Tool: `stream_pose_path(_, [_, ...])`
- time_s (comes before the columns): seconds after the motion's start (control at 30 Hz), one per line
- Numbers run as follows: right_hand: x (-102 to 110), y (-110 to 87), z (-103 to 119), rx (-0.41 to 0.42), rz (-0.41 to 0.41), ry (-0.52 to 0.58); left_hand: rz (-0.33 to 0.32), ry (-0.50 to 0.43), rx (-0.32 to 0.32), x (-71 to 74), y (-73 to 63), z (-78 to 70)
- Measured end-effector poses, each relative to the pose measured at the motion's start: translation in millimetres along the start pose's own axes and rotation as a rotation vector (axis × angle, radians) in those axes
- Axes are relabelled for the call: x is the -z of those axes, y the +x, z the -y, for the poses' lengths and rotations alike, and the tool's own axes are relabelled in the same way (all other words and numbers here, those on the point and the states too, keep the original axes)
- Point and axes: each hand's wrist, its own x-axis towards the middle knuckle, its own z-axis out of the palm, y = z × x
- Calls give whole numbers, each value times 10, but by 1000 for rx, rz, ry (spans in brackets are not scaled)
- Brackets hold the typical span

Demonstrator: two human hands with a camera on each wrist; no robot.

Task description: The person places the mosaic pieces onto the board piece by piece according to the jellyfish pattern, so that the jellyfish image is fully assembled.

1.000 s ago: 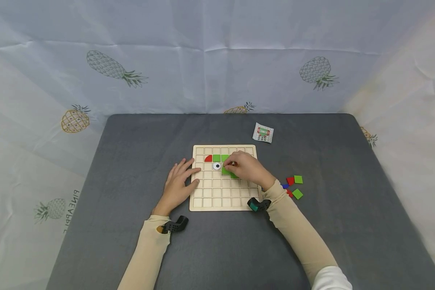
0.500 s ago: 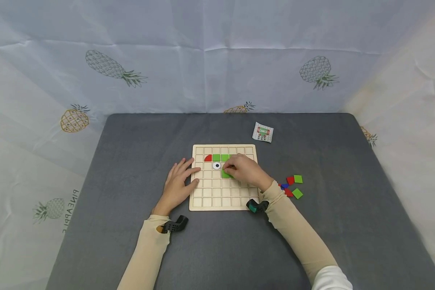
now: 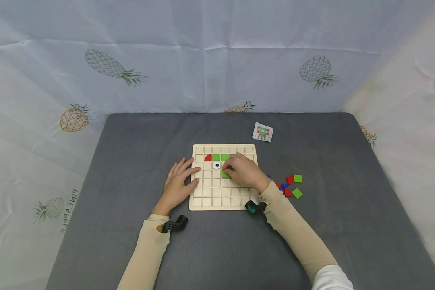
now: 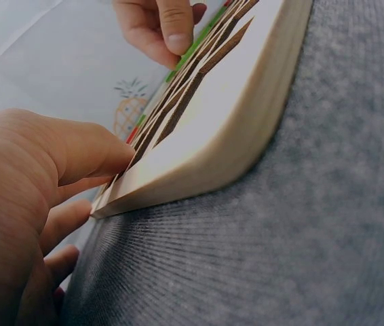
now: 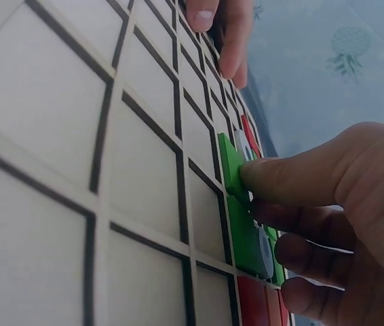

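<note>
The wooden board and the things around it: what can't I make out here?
Head view: part of the board, covered by the right hand.
Head view: some loose pieces, partly blocked by the right sleeve.
Head view: fine detail on the card, too small.
Right wrist view: whether the fingers hold anything; the thumb blocks it.

One left hand and one right hand are working over one board bearing at least four green tiles and two eye tiles, while one card, two green squares, at least three red pieces and at least two blue pieces are lying nearby.
</note>
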Motion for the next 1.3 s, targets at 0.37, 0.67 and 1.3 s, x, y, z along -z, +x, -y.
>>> stream_pose_path(0.37, [131, -106, 12, -7, -15, 114, 5, -1, 5, -7, 10, -4])
stream_pose_path(0.67, [379, -370, -144, -8, -27, 311, 11, 2, 19, 6, 3, -13])
stream_pose_path(1.3, [616, -896, -501, -118, -111, 243, 15, -9, 17, 18, -6, -27])
